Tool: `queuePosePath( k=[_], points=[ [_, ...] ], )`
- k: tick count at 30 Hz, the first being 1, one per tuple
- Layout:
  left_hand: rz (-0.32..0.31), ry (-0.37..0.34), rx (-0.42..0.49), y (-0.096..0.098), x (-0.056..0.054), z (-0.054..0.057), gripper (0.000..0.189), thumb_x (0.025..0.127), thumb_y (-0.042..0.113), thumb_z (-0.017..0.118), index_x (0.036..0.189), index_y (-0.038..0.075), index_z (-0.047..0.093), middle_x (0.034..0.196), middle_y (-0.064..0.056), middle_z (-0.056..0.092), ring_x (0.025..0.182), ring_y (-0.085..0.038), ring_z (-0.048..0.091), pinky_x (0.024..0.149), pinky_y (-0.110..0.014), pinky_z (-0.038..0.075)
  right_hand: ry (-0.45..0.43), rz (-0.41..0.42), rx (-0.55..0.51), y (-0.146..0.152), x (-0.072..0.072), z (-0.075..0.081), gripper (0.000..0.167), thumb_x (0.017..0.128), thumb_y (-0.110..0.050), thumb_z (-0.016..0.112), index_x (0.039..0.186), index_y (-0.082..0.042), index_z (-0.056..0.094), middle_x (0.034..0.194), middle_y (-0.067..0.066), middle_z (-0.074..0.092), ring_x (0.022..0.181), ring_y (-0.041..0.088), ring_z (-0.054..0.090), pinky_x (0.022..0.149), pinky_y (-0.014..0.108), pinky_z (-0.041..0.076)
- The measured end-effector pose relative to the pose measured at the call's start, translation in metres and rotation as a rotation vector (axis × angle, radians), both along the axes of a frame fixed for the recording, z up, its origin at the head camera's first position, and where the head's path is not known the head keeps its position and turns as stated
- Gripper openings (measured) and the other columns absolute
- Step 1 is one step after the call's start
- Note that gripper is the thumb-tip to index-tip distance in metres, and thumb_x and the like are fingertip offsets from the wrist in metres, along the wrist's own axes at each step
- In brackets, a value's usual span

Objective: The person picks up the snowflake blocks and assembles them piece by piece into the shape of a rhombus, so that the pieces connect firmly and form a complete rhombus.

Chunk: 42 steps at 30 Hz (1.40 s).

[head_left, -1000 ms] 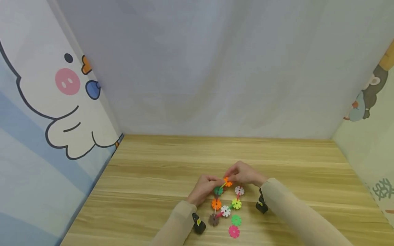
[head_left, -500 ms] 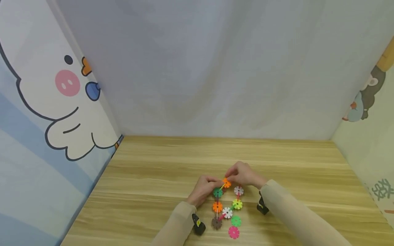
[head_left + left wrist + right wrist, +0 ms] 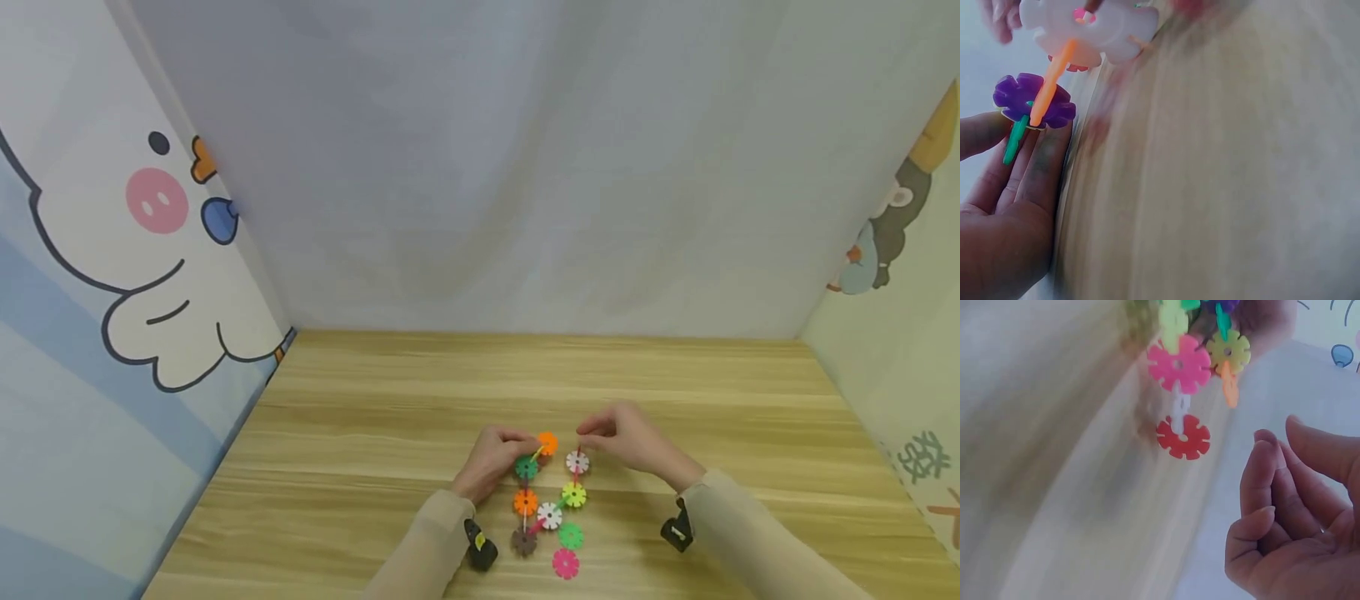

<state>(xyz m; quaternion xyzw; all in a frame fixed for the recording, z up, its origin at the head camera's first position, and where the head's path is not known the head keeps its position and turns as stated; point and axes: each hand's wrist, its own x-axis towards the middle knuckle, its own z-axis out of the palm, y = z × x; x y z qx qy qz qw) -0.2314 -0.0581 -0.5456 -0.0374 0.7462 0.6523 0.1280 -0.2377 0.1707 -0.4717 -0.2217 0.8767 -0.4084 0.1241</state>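
Note:
Notched plastic snowflake discs are slotted into a bent, open-ended chain (image 3: 550,516), flat and edge-on by turns, in orange, green, white, yellow, brown and red. At its far left end my left hand (image 3: 487,462) pinches the chain beside an orange disc (image 3: 547,443). In the left wrist view, the thumb and fingers meet by a purple disc (image 3: 1054,103). My right hand (image 3: 630,437) is by the other end, near a white disc (image 3: 577,462) with a dark red piece upright on it. The right wrist view shows its thumb and fingers apart, holding nothing, below a red disc (image 3: 1194,447).
Two loose discs, one light green (image 3: 571,536) and one pink (image 3: 566,564), lie on the wooden table (image 3: 360,433) just in front of the chain. A pale curtain (image 3: 525,167) hangs behind, and printed panels stand at both sides.
The right hand has let go of the orange disc at the far end and moved right, to the white disc's end of the chain. The left hand keeps its pinch.

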Motion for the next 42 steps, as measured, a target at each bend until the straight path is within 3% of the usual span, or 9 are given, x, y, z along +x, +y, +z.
queuePosePath(
  k=[7,14,23,34,42],
  points=[
    [-0.010,0.003,0.025,0.002,0.001,0.000,0.014,0.080,0.014,0.075,0.087,0.002,0.074,0.090,-0.006,0.068,0.085,-0.019,0.060,0.074,-0.031,0.050,0.038,0.025,-0.010,0.010,0.025,-0.012,0.012,0.085,-0.010,0.072,0.093,-0.002,0.073,0.083,-0.001,0.069,0.072,0.011,0.062,0.064,0.028,0.051],
    [-0.002,0.013,-0.034,0.002,0.000,0.000,0.016,0.081,0.018,0.075,0.090,0.004,0.074,0.093,-0.004,0.068,0.091,-0.020,0.059,0.085,-0.038,0.047,-0.005,0.008,0.038,0.009,0.045,-0.024,0.005,0.084,-0.011,0.074,0.086,-0.007,0.071,0.077,-0.007,0.065,0.069,0.010,0.059,0.062,0.026,0.049],
    [0.006,0.004,0.001,0.000,0.001,0.004,0.017,0.080,0.015,0.074,0.090,0.001,0.074,0.093,-0.006,0.067,0.090,-0.020,0.060,0.083,-0.036,0.048,-0.086,-0.033,0.076,-0.004,0.070,-0.037,0.014,0.080,-0.016,0.077,0.082,-0.010,0.065,0.075,-0.006,0.060,0.069,0.013,0.057,0.061,0.027,0.049],
    [0.008,-0.006,0.014,0.003,0.001,0.003,0.018,0.081,0.016,0.075,0.091,0.001,0.074,0.094,-0.006,0.067,0.090,-0.020,0.059,0.082,-0.035,0.048,-0.061,-0.127,0.099,-0.013,0.082,-0.049,0.037,0.071,-0.037,0.083,0.084,-0.009,0.063,0.075,-0.004,0.057,0.068,0.013,0.051,0.060,0.028,0.045],
    [-0.004,-0.006,0.019,0.001,0.000,0.001,0.016,0.081,0.016,0.074,0.090,0.002,0.074,0.093,-0.006,0.067,0.090,-0.020,0.059,0.082,-0.036,0.048,-0.014,-0.122,0.105,-0.018,0.085,-0.049,0.042,0.067,-0.038,0.085,0.080,-0.006,0.061,0.071,-0.002,0.052,0.065,0.014,0.046,0.057,0.027,0.042]
  ],
)
